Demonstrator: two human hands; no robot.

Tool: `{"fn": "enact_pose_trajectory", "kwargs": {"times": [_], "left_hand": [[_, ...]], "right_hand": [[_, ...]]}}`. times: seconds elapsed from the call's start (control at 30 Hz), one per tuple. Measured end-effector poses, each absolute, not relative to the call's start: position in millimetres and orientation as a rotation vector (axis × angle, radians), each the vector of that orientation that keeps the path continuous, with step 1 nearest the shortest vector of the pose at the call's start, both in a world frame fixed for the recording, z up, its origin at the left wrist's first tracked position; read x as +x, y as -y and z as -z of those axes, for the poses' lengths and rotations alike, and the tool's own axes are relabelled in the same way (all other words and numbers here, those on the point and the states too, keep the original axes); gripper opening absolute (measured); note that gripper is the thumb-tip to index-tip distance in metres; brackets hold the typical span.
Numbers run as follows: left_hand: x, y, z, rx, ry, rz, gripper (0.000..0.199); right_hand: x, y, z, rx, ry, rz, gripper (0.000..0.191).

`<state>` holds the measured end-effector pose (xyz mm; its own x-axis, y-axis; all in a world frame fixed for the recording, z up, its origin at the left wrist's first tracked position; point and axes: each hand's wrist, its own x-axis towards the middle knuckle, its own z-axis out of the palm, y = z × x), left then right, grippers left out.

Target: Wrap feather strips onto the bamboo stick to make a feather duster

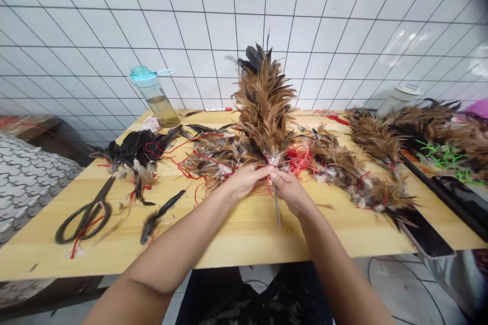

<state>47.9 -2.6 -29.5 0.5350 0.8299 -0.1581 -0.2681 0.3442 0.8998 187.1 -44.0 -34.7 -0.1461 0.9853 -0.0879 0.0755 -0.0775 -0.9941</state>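
Observation:
A feather duster [265, 104] of brown feathers with black ones at its top stands upright in front of me, its thin rod [277, 208] sticking out below. My left hand [249, 179] is closed at the base of the feathers, its fingertips pinched together. From the other side my right hand [286, 187] grips the rod just under the feathers, and the two hands meet there. A tangle of red string [299, 160] lies right behind my right hand. Bundles of brown feathers [213, 157] tied with red string lie to the left of the duster.
Scissors [86, 216] and black feathers [133, 147] lie on the left of the wooden table [236, 233]. A water bottle [154, 96] and a marker [218, 109] are near the tiled wall. On the right are feather bundles [354, 172], a phone [429, 236] and green strings [442, 157].

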Motion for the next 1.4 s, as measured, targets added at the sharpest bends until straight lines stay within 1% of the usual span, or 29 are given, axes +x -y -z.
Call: {"fn": "enact_pose_trajectory", "kwargs": {"times": [0.17, 0.27, 0.4, 0.53, 0.67, 0.83, 0.9, 0.97, 1.07, 1.17, 1.27, 1.4], "left_hand": [[53, 11, 27, 1.02, -0.67, -0.918, 0.037], [56, 17, 23, 1.1, -0.73, -0.989, 0.035], [58, 32, 8, 1.423, -0.859, -0.987, 0.033], [71, 53, -4, 1.664, -0.75, -0.999, 0.026], [91, 72, 3, 1.783, -0.752, -1.04, 0.021], [106, 94, 12, 2.185, -0.864, -1.081, 0.019], [108, 102, 11, 2.291, -0.872, -1.075, 0.019], [108, 108, 5, 2.365, -0.867, -1.032, 0.024], [103, 118, -13, 2.46, -0.83, -0.829, 0.032], [94, 125, -39, 2.493, -0.803, -0.629, 0.036], [82, 123, -62, 2.515, -0.78, -0.691, 0.035], [51, 93, -72, 2.614, -0.905, -0.753, 0.028]], "right_hand": [[190, 58, 22, -1.256, 1.412, -1.234, 0.042], [193, 67, 12, -1.232, 1.402, -1.219, 0.041], [201, 79, 2, -1.254, 1.324, -1.146, 0.043], [212, 92, 0, -1.188, 1.277, -1.018, 0.038], [217, 107, 2, -1.199, 1.277, -0.935, 0.031], [223, 126, 7, -1.193, 1.195, -0.931, 0.028], [228, 132, 9, -1.208, 1.168, -0.893, 0.029], [235, 137, 9, -1.212, 1.118, -0.938, 0.033], [248, 144, 5, -1.196, 1.039, -1.059, 0.039], [268, 154, -4, -1.182, 0.969, -1.083, 0.046], [292, 170, -12, -1.168, 0.915, -1.102, 0.05], [322, 191, -14, -1.398, 0.893, -0.874, 0.048]]}}
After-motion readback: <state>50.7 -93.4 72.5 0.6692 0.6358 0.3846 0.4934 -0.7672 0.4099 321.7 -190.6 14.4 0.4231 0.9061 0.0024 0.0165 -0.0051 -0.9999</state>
